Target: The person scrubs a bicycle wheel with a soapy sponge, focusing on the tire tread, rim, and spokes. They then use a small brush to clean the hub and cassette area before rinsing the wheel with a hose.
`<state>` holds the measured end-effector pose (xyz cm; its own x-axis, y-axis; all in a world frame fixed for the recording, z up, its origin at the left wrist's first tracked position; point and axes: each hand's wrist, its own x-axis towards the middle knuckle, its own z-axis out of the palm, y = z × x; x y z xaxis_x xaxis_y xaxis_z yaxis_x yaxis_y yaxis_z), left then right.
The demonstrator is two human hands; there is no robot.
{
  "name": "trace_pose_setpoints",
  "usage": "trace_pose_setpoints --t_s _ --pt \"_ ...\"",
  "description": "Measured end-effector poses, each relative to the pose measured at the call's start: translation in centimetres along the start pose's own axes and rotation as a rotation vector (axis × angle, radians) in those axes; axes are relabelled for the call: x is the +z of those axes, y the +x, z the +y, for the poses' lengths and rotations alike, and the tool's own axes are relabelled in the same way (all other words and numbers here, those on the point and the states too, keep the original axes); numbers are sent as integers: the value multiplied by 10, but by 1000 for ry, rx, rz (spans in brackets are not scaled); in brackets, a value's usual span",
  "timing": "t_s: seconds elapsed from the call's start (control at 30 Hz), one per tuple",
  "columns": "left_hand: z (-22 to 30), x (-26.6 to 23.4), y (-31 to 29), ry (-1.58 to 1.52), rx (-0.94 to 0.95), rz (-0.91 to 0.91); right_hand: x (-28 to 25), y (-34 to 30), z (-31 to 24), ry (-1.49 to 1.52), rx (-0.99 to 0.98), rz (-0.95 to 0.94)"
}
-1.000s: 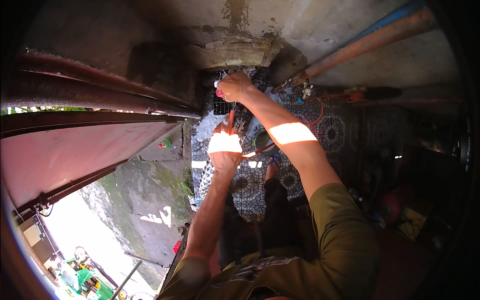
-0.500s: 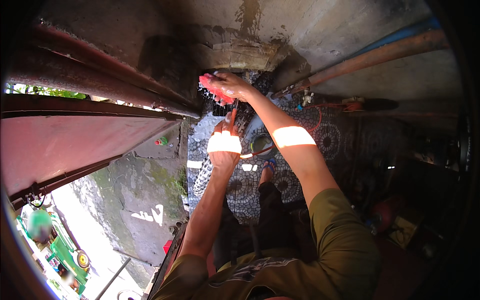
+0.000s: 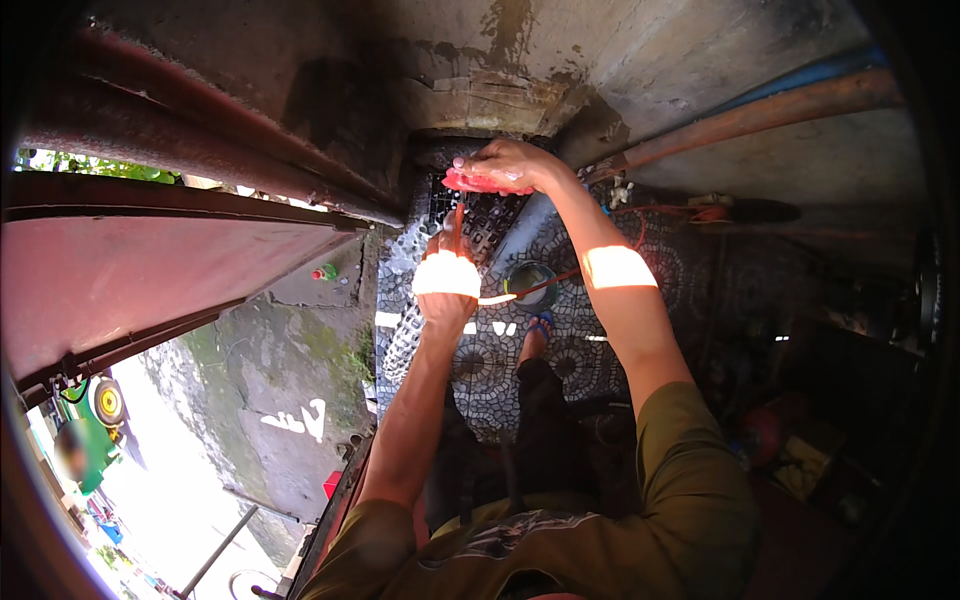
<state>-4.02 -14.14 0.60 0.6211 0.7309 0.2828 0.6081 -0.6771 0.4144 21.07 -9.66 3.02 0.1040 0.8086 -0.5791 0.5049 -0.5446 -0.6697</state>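
Note:
My left hand [image 3: 447, 268] is closed around an orange hose [image 3: 459, 222], whose end points away from me. Bright sunlight washes out the back of that hand. Beyond it, my right hand [image 3: 512, 163] grips a shaggy pinkish-red wash sponge [image 3: 490, 182], palm down. Both hands are over a wet knobby tyre [image 3: 403, 345]; its far part shows dark below the sponge, with white foam [image 3: 408, 243] on the floor beside it. My left hand and forearm hide much of the tyre. Whether the sponge touches the hose tip or the tyre, I cannot tell.
A bucket [image 3: 530, 285] of cloudy water stands on the patterned tile floor [image 3: 580, 365] near my sandalled foot [image 3: 536, 340]. A concrete wall [image 3: 640, 60] closes the far side. At left are a red metal gate [image 3: 170, 280] and a small green-capped bottle [image 3: 324, 272].
My right hand has moved right with the sponge, its wrist now more bent. My left hand keeps its hold on the hose. The green vehicle outside has shifted up the picture.

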Motion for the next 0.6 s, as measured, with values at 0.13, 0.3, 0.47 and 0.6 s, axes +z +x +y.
trace_pose_setpoints --t_s 0.13,0.3,0.47,0.6 --pt "-10 11 -10 68 -29 -59 5 -1 -5 68 -95 1" --pt "-16 13 -12 82 -51 -105 22 -33 -2 -220 -137 446" --pt "-19 10 1 88 256 35 89 -79 15 -164 -440 742" --pt "-4 7 -6 24 65 -173 59 -53 73 -273 -199 966"
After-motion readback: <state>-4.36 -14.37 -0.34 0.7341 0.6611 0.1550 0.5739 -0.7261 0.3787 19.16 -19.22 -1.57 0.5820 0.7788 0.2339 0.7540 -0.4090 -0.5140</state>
